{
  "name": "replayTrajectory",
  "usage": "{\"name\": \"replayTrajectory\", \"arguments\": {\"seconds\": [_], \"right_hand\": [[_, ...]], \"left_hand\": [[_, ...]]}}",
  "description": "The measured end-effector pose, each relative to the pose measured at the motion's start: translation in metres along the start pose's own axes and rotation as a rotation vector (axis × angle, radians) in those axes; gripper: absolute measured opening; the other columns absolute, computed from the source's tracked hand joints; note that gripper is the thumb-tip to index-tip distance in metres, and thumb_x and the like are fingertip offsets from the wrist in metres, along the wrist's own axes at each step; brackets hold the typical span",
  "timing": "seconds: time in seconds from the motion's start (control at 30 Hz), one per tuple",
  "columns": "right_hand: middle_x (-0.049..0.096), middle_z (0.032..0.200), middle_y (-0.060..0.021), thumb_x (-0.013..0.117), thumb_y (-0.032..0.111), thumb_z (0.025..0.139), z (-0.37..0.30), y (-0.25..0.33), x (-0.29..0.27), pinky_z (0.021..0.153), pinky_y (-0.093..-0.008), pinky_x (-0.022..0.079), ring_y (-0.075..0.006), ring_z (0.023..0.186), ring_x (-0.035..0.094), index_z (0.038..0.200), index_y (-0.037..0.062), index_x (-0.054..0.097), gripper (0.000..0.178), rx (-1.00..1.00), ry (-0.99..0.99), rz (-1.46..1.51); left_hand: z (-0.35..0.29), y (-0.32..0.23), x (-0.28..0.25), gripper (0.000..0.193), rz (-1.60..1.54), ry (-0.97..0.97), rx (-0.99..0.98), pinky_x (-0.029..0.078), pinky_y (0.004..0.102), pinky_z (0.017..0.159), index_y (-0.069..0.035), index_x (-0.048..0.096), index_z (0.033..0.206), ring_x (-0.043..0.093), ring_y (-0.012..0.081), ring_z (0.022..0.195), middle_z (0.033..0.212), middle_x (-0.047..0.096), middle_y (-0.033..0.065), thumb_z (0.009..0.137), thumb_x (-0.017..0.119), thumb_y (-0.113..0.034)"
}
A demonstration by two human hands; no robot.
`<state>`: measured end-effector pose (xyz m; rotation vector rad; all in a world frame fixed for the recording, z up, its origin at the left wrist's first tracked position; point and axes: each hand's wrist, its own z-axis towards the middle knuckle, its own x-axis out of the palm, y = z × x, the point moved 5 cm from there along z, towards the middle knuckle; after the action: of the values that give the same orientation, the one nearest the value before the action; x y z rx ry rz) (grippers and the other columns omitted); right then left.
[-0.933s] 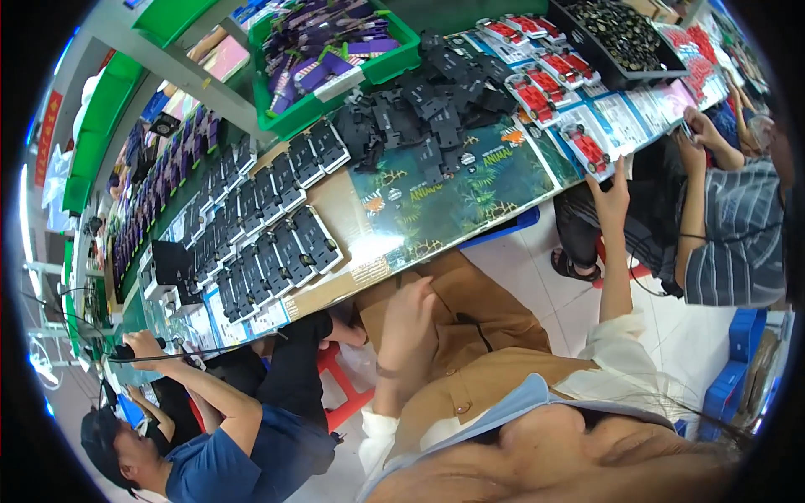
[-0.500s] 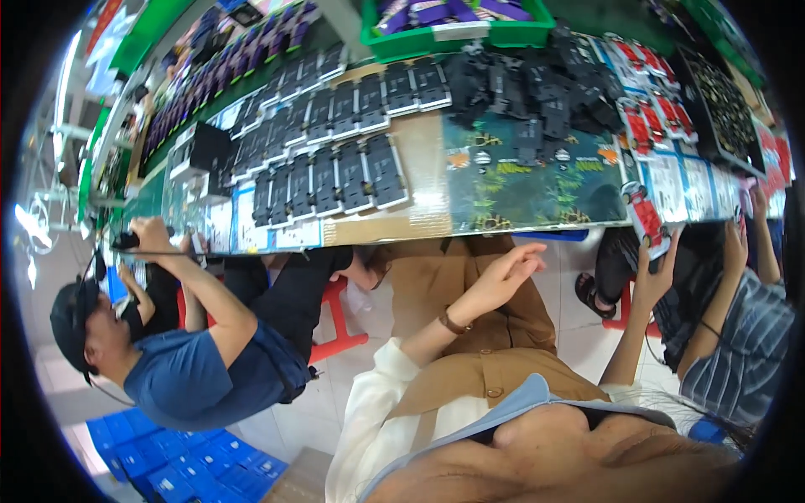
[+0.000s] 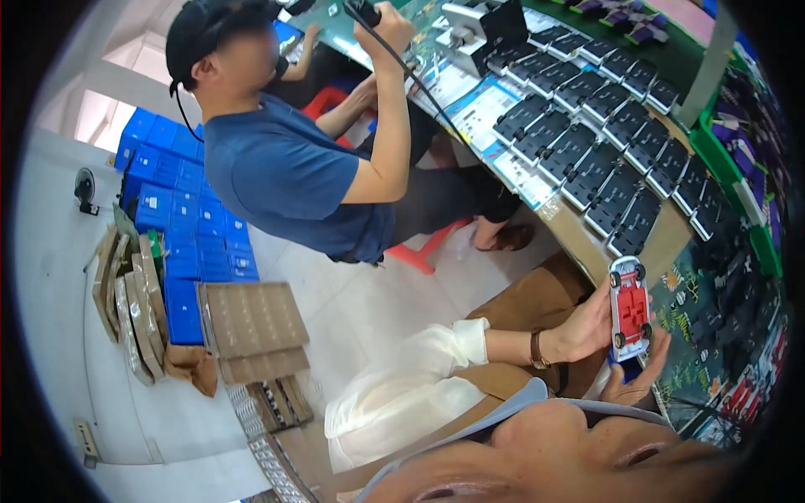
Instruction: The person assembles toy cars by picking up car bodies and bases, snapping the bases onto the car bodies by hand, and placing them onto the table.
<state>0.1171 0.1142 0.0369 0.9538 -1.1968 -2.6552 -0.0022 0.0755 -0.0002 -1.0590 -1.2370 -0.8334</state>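
Note:
A toy car [image 3: 631, 314] is turned underside up, showing a red base, black wheels and a white rim. It is between my two hands near the table edge. My left hand [image 3: 583, 329], with a brown watch strap at its wrist, has its fingers closed against the car's left side. My right hand [image 3: 644, 380] curves around the lower end, thumb on one side and fingers on the other. Rows of black-and-white toy car bases [image 3: 599, 180] lie on the table beyond the car.
A co-worker in a blue shirt [image 3: 268, 159] sits at the left, gripping a dark corded tool [image 3: 362, 12]. Blue boxes [image 3: 189, 235] and flattened cardboard [image 3: 256, 323] stand behind. A green bin [image 3: 738, 189] with purple parts is on the table. More red cars [image 3: 742, 398] lie at the right.
The view has swung to the left. The toy car, held earlier by my right hand away at the right, is now between both hands. My left hand, earlier spread and holding nothing, has closed on it.

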Motion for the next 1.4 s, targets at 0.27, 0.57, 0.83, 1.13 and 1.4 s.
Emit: {"name": "replayTrajectory", "arguments": {"seconds": [0.27,0.57,0.83,1.13,1.4], "right_hand": [[0.05,0.12,-0.0191,0.06,0.036,0.085,0.059,-0.108,-0.047,0.086,-0.0439,0.043,-0.0352,0.104,0.052,0.125,0.0195,0.052,0.044,0.068,-0.071,-1.089],[0.058,0.107,-0.0081,0.064,0.034,0.083,0.045,-0.122,-0.041,0.074,-0.0353,0.049,-0.0225,0.097,0.057,0.101,0.0101,0.066,0.03,0.109,-0.107,-1.017],[0.062,0.093,-0.0055,0.068,0.036,0.079,0.046,-0.125,-0.052,0.067,-0.0321,0.049,-0.0181,0.082,0.06,0.099,0.0077,0.066,0.035,0.251,-0.196,-0.954],[0.065,0.091,-0.0099,0.063,0.035,0.083,0.04,-0.161,-0.088,0.071,-0.0351,0.048,-0.024,0.08,0.061,0.101,0.0074,0.067,0.033,0.187,-0.122,-1.0],[0.057,0.095,-0.0134,0.058,0.045,0.084,0.035,-0.135,-0.082,0.069,-0.0398,0.048,-0.0269,0.078,0.057,0.091,0.0031,0.065,0.043,0.118,-0.179,-1.065]], "left_hand": [[-0.007,-0.061,-0.005,0.062,-0.037,-0.104,-0.083,0.04,0.0419,0.096,-0.008,0.039,0.13,0.049,0.0294,0.115,0.127,0.049,0.0101,0.092,0.024,-0.055],[-0.019,-0.081,-0.018,0.063,-0.067,-0.134,-0.111,0.039,0.0414,0.097,-0.007,0.038,0.13,0.052,0.0303,0.111,0.125,0.05,0.013,0.093,0.02,-0.055],[-0.022,-0.089,-0.017,0.063,-0.007,-0.09,-0.079,0.038,0.0428,0.098,-0.008,0.035,0.132,0.052,0.0315,0.112,0.126,0.049,0.0141,0.093,0.021,-0.055],[-0.021,-0.082,-0.012,0.059,-0.117,-0.077,-0.023,0.043,0.042,0.091,-0.005,0.043,0.121,0.057,0.0265,0.1,0.112,0.056,0.0137,0.091,0.033,-0.054],[-0.047,-0.068,0.009,0.058,-0.083,-0.021,-0.018,0.043,0.041,0.092,-0.005,0.044,0.121,0.057,0.0238,0.1,0.11,0.058,0.0112,0.092,0.03,-0.054]]}}
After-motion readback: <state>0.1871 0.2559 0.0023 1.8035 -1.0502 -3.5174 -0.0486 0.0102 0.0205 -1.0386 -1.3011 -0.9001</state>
